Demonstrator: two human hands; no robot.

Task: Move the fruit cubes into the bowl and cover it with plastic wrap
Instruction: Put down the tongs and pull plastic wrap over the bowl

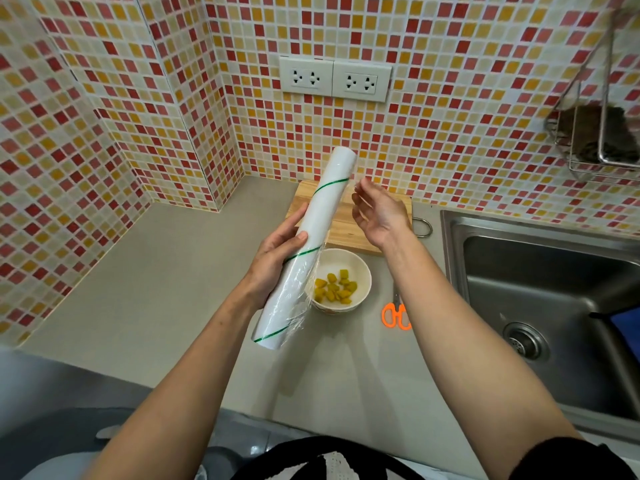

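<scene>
Roll (322, 220) hides the bowl's (362, 270) left rim. Above the bowl, my left grip (273, 261) clasps the roll; my right grip (379, 216) pinches faint film (306, 296).

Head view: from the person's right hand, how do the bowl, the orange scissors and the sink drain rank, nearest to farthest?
From the right hand:
1. Bowl, just below it, toward the person.
2. Orange scissors, on the counter, farther toward the person.
3. Sink drain, far right in the basin.

A home kitchen — mosaic-tiled wall (450, 98), steel sink (540, 289), counter (156, 271).
</scene>
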